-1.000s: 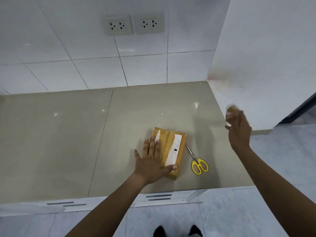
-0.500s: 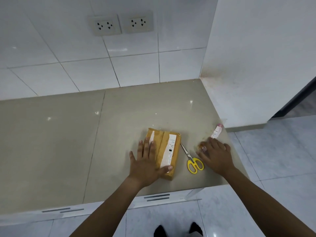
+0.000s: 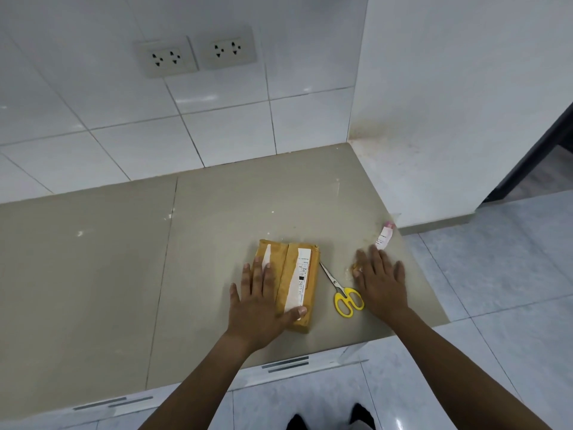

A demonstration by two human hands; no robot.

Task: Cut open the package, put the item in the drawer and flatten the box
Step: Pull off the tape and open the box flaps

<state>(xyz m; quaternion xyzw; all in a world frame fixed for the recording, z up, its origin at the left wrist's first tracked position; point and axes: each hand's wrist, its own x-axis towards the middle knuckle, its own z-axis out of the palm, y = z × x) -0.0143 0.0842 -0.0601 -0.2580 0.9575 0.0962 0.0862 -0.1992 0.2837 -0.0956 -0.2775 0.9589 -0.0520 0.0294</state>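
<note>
Grey floor tiles (image 3: 310,408) sit nearest you, w/ your dark shoes (image 3: 328,420) at the bottom edge. Next comes the white drawer front (image 3: 285,364) under the counter lip. Your left hand (image 3: 260,302) lies flat & open on the box (image 3: 290,282), fingers spread, thumb across the near end of the white label (image 3: 299,279). That brown cardboard box lies flat on the beige counter (image 3: 93,259), close to the front edge. Just right of it are the scissors (image 3: 342,290), yellow handles toward you, blades shut & pointing at the box. Your right hand (image 3: 379,276) is flat & open too, palm down on the counter, just right of the scissors, holding nothing. Past its fingertips, touching or nearly so, lies a small white & pink tube (image 3: 384,235) near the counter's right edge. Farther back, white wall tiles w/ 2 sockets (image 3: 195,55).
</note>
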